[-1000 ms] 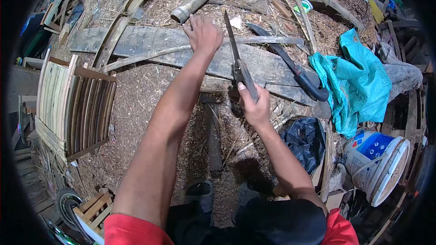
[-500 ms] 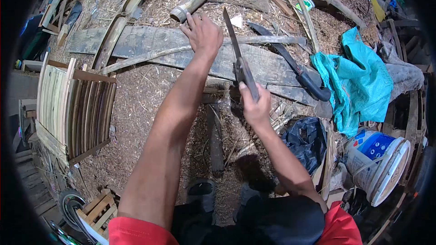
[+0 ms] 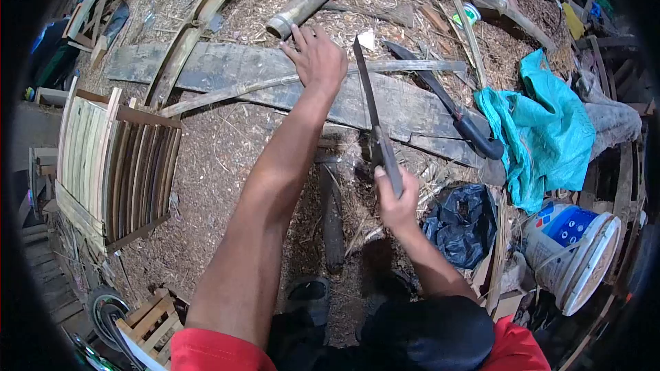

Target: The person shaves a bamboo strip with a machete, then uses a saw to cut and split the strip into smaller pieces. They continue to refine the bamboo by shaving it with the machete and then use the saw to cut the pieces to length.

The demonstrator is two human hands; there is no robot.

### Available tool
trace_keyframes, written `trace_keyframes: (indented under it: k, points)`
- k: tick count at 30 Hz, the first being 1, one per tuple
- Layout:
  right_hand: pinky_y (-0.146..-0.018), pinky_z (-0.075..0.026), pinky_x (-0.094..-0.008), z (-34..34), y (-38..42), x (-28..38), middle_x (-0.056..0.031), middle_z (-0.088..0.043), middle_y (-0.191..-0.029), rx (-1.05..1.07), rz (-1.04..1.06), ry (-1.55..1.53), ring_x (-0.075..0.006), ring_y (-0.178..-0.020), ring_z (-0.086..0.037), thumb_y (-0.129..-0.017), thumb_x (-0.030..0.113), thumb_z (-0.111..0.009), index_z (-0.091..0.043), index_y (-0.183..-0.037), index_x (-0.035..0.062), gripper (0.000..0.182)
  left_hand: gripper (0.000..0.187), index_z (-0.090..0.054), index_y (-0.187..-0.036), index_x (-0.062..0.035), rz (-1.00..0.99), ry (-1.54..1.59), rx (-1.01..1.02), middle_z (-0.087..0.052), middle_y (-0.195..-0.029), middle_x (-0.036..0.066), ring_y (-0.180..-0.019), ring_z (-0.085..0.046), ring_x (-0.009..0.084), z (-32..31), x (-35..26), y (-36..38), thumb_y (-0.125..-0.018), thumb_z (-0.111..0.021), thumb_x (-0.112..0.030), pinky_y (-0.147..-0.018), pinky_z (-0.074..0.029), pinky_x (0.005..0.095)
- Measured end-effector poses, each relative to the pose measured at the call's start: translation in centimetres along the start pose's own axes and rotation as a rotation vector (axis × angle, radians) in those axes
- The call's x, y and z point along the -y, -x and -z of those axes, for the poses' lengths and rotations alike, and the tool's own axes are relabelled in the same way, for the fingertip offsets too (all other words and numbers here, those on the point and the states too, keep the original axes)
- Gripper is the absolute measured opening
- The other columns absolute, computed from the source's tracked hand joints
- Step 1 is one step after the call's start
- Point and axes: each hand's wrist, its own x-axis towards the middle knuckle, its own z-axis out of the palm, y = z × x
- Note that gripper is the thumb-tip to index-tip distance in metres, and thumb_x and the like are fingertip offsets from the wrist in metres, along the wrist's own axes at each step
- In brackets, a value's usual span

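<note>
In my right hand (image 3: 399, 199), closed around its handle, is a long-bladed knife (image 3: 367, 89) with a narrow dark blade pointing up and away; I cannot make out its edge. My left hand (image 3: 320, 58) lies palm down with spread fingers over a thin bamboo strip (image 3: 412, 65) and a grey plank (image 3: 234, 62). Its fingertips come close to the cut end of a bamboo pole (image 3: 313, 3). A second blade, a machete (image 3: 440, 93) with a black curved handle, rests across the strip and plank to the right.
Stacked slats (image 3: 141, 172) stand in a frame at left. On the right are a teal sack (image 3: 550, 130), a black plastic bag (image 3: 460, 227) and a white-and-blue bucket (image 3: 564, 247). A split bamboo length (image 3: 179, 51) crosses the plank. Wood chips cover the ground.
The knife in my right hand has come down and toward me, its blade slightly turned. My left hand stays over the strip. The whole view has shifted slightly.
</note>
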Motion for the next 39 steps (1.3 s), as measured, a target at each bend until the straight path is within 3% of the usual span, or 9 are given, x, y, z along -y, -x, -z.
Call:
trace_keyframes:
  k: [3, 7, 8, 11, 14, 17, 27, 37, 39]
  points:
    - [-0.051, -0.035, -0.0315, 0.6, -4.0, -0.9, 0.0007, -0.048, -0.057, 0.029, -0.092, 0.029, -0.0096, -0.054, -0.045, -0.091, 0.022, -0.061, -0.059, -0.072, -0.0014, 0.03, 0.05, -0.049, -0.132, 0.0043, -0.051, -0.042, -0.024, -0.047, -0.138, 0.022, -0.145, -0.022, 0.0379, -0.2, 0.2, 0.3, -0.086, -0.05, -0.015, -0.116, -0.009, 0.0638]
    - [-0.049, -0.032, -0.0323, 0.2, -6.9, -0.7, -0.0008, -0.043, -0.054, 0.054, -0.04, 0.019, -0.0099, -0.053, -0.041, -0.089, 0.021, -0.062, -0.051, -0.065, -0.0006, 0.034, 0.032, -0.057, -0.114, -0.0009, -0.234, 0.213, -0.089, -0.056, -0.124, 0.018, -0.133, -0.041, 0.0345, -0.3, 0.9, 0.8, -0.086, -0.05, -0.013, -0.112, -0.018, 0.0627]
    - [-0.05, -0.032, -0.0324, -0.1, -6.7, -0.9, -0.0011, -0.042, -0.054, 0.029, 0.01, 0.021, -0.0094, -0.054, -0.04, -0.089, 0.02, -0.062, -0.051, -0.066, -0.0003, 0.033, 0.021, -0.061, -0.103, -0.0038, -0.274, 0.198, -0.112, -0.061, -0.113, 0.016, -0.12, -0.05, 0.0335, -0.2, 1.1, 1.0, -0.085, -0.053, -0.012, -0.109, -0.025, 0.056]
    - [-0.05, -0.032, -0.0324, -0.1, -6.8, -1.7, -0.001, -0.042, -0.054, 0.046, -0.061, -0.047, -0.0089, -0.054, -0.039, -0.089, 0.019, -0.062, -0.051, -0.066, -0.0002, 0.033, 0.018, -0.065, -0.101, -0.0033, -0.456, 0.289, 0.059, -0.065, -0.106, 0.014, -0.106, -0.058, 0.0332, 2.3, 2.4, 1.9, -0.087, -0.061, -0.015, -0.099, -0.038, 0.0462]
    - [-0.05, -0.032, -0.0324, -0.5, -6.7, -1.1, -0.0006, -0.042, -0.054, 0.027, 0.002, -0.005, -0.0089, -0.054, -0.039, -0.089, 0.02, -0.062, -0.053, -0.067, -0.0002, 0.032, 0.022, -0.07, -0.102, -0.0029, -0.631, 0.472, -0.014, -0.067, -0.104, 0.014, -0.101, -0.061, 0.0312, 2.8, 4.8, 3.8, -0.085, -0.07, -0.016, -0.093, -0.045, 0.0405]
    - [-0.05, -0.032, -0.0322, -0.7, -7.1, -1.1, -0.0002, -0.043, -0.055, 0.054, -0.049, -0.034, -0.0092, -0.054, -0.039, -0.09, 0.021, -0.062, -0.055, -0.069, -0.0005, 0.031, 0.026, -0.073, -0.106, -0.0054, -0.602, 0.505, -0.009, -0.069, -0.105, 0.013, -0.098, -0.063, 0.0288, 2.6, 5.3, 4.1, -0.083, -0.074, -0.016, -0.087, -0.049, 0.0388]
    - [-0.049, -0.029, -0.0276, 1.6, -1.9, -1.3, 0.0048, -0.046, -0.059, 0.067, -0.137, -0.079, -0.0067, -0.055, -0.041, -0.093, 0.022, -0.06, -0.055, -0.072, 0.0045, 0.028, 0.022, -0.073, -0.1, -0.0071, -0.518, 0.53, 0.031, -0.068, -0.1, 0.009, -0.097, -0.062, 0.0282, 2.6, 4.9, 4.2, -0.085, -0.072, -0.023, -0.093, -0.043, 0.0406]
    - [-0.049, -0.029, -0.0275, -0.1, -0.9, -1.2, 0.0037, -0.044, -0.059, -0.037, 0.108, -0.054, -0.0066, -0.055, -0.039, -0.094, 0.025, -0.059, -0.054, -0.071, 0.0043, 0.031, 0.027, -0.069, -0.107, -0.006, -0.574, 0.404, -0.015, -0.065, -0.106, 0.013, -0.102, -0.059, 0.0326, 3.0, 4.6, 4.6, -0.086, -0.07, -0.023, -0.09, -0.044, 0.0419]
    - [-0.049, -0.03, -0.027, 0.7, -0.5, -1.6, 0.0039, -0.044, -0.061, -0.029, 0.223, -0.082, -0.007, -0.056, -0.039, -0.093, 0.027, -0.06, -0.057, -0.079, 0.0025, 0.028, 0.026, -0.068, -0.106, -0.0043, -0.587, 0.431, -0.031, -0.066, -0.102, 0.015, -0.099, -0.061, 0.0346, 3.1, 4.3, 4.1, -0.087, -0.07, -0.022, -0.086, -0.046, 0.0431]
